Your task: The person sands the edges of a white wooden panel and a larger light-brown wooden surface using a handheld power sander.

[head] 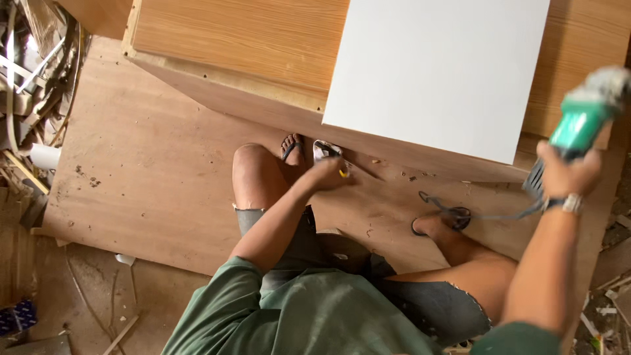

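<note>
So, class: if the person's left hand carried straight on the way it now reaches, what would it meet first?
The left hand reaches forward and down, toward the wooden cabinet. It would probably first meet the small white object on the plywood floor just ahead, then the cabinet's lower edge. Depth is hard to judge from above.

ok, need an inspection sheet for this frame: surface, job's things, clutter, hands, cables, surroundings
Surface: plywood sheet on the floor, flecked with wood chips.
Job's things: green power tool; small yellow-tipped item, kind unclear; white panel lying on a wood-grain cabinet.
Clutter: offcuts and scrap pile at the left edge; splinters at lower right.
Hands: left hand closed on the small item, low by the cabinet edge; right hand gripping the tool, raised.
Cables: grey cord running from the tool, looped over the plywood by the sandalled foot.
Surroundings: nothing seen beyond bare floor with debris.
</note>
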